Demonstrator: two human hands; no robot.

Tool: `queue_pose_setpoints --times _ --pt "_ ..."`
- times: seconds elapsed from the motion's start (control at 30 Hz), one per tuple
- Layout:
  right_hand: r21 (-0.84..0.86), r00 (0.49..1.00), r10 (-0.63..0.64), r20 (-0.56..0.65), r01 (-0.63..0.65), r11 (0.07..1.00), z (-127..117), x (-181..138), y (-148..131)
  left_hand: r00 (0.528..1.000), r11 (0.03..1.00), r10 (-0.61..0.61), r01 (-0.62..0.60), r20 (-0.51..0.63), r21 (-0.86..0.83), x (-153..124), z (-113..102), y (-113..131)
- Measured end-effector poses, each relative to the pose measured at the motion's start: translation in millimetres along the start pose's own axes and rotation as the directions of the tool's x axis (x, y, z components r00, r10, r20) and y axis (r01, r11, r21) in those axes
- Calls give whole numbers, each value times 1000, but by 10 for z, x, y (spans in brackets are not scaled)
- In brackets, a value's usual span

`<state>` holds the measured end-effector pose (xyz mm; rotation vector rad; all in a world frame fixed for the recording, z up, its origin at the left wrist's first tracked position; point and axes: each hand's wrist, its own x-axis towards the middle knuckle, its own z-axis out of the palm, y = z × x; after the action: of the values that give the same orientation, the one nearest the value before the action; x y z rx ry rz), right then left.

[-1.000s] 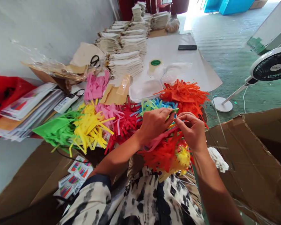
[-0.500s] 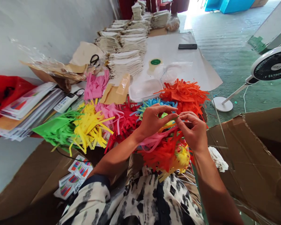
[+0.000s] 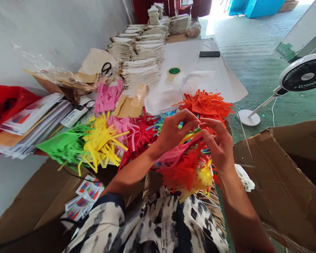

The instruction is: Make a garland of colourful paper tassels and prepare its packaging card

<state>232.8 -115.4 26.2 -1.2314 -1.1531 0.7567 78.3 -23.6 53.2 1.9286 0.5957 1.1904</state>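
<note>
My left hand point(image 3: 176, 133) is bent over the coloured paper, thumb and forefinger pinched together at the tips; what lies between them is too small to make out. Close on its right, my right hand point(image 3: 219, 143) has its fingers curled, and the gathered end of a pink paper tassel point(image 3: 171, 156) meets its thumb. Below both hands hang red fringed paper point(image 3: 180, 174) and yellow fringed paper point(image 3: 204, 177), over my lap. Blue fringe point(image 3: 163, 116) shows behind my left hand, partly hidden. An orange-red fringe pile point(image 3: 208, 105) lies just beyond my fingers.
Green fringe point(image 3: 63, 142), yellow fringe point(image 3: 101, 140) and pink fringe point(image 3: 107, 95) lie on the left. Further back are a clear plastic tray point(image 3: 163, 101), a tape roll point(image 3: 174, 72), a phone point(image 3: 209, 54) and stacked pale bundles point(image 3: 142, 72). A fan point(image 3: 304, 75) stands right.
My hands have risen slightly, and my left fingertips have shifted up from the right thumb. The pink tassel's end is drawn more tightly toward my right thumb.
</note>
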Motion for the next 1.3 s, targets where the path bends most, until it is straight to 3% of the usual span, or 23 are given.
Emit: queue_pose_setpoints --times 0.13,0.23,0.33,0.43,0.6,0.73,0.83,1.0,1.07,1.17,1.3 --pt "-72 986 -142 -81 137 988 21 18 -62 993 991 99 -104 61 84 99 -29 130" --pt "-119 968 -220 -125 206 971 25 19 -131 986 997 63 -68 154 25 149 -58 179" --pt "-159 957 -268 -111 249 955 -15 13 -214 935 1000 -19 18 354 7 133 -94 185" --pt "-235 948 -302 -102 272 933 -84 8 -296 876 992 -63 3 478 125 98 -171 229" --pt "-280 939 -340 -47 314 907 -116 -19 -427 829 965 -154 9 538 262 103 -369 463" --pt "-212 941 -338 17 334 918 -71 -61 -555 772 965 -224 89 595 247 59 -405 565" --pt "-251 923 -378 79 385 888 -76 -90 -691 780 968 -224 108 584 227 -1 -355 533" --pt "-492 845 -513 154 516 702 -139 -97 -971 803 991 -130 101 581 83 -8 -314 533" --pt "-459 858 -491 151 501 734 -141 -76 -1048 792 991 -102 134 602 -10 6 -309 576" --pt "-374 910 -399 117 412 831 -107 -16 -1074 734 964 -128 251 667 -91 1 -285 624" --pt "-348 947 -312 76 319 881 -73 85 -987 650 962 -231 263 724 70 -57 -240 554"
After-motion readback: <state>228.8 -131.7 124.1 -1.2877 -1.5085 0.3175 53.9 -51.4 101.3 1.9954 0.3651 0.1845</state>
